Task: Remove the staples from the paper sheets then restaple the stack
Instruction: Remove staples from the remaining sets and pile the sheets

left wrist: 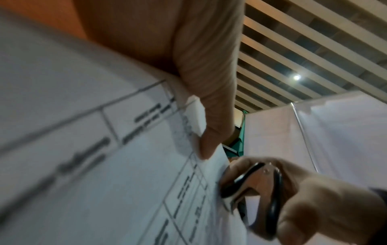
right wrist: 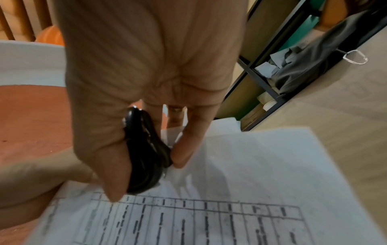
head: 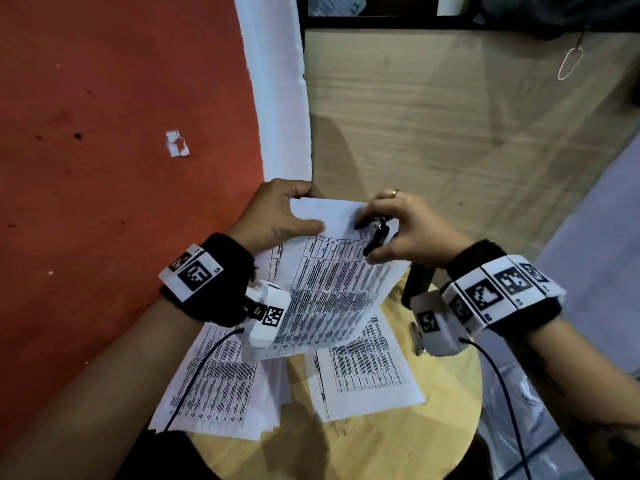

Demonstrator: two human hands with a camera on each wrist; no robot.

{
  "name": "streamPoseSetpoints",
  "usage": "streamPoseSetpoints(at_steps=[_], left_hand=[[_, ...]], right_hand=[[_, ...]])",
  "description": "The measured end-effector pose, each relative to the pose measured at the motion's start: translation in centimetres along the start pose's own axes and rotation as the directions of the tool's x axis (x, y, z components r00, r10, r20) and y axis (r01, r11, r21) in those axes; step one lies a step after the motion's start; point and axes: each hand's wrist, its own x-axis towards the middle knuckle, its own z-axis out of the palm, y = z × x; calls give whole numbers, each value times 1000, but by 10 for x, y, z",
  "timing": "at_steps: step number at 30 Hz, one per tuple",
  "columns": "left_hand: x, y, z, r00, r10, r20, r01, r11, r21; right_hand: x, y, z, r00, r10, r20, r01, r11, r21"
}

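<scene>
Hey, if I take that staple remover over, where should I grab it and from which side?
Pinch the staple remover by its two black side wings, thumb on one, finger on the other, as the right hand does. Come from the hinge end, away from the held sheets, since its metal jaws point at the paper.

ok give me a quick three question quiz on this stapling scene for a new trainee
1. True or false: the left hand grips the held paper stack at its top corner.
2. What does the right hand hold? A) a pen B) a black staple remover C) scissors
3. Fill in: more printed sheets lie on the round ____ table.

Key: 1 true; 2 B; 3 wooden
</scene>
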Motion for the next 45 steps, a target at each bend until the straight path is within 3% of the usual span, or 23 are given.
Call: streamPoseSetpoints(at_steps=[2, 5, 7, 10, 13, 16, 22, 30, 45], left_hand=[[0, 2, -2, 999, -9, -51, 19, 979, 204], [1, 22, 5, 991, 57, -118, 27, 797, 604], [1, 31, 11, 993, 89, -82, -17, 772, 635], [5, 29, 12, 1000, 24, 10, -26, 883, 469], [5, 23, 9, 997, -12, 70, -9, 959, 283], [4, 24, 7, 996, -5, 86, -7, 990, 143], [3, 31, 6, 989, -32, 146, 27, 999, 31], [4, 31, 11, 989, -61, 131, 71, 995, -69], [0, 33, 11, 976, -96, 196, 143, 959, -245]], right_hand=[[-1, -2, -1, 1000, 21, -12, -21, 1000, -18], [-3, -8, 1, 1000, 15, -24, -16, 999, -51], [-4, -12, 3, 999, -1, -41, -1, 999, -46], [-6, -12, 3, 995, -45, -88, 44, 999, -13], [-16, -10, 13, 957, -124, -262, 141, 989, 44], [-30, -8, 33, 885, -191, -426, 212, 977, 3], [-30, -6, 43, 771, -306, -559, 255, 952, -169], [-25, -15, 37, 729, -411, -548, 291, 910, -295], [-20, -17, 33, 736, -468, -490, 301, 874, -382]])
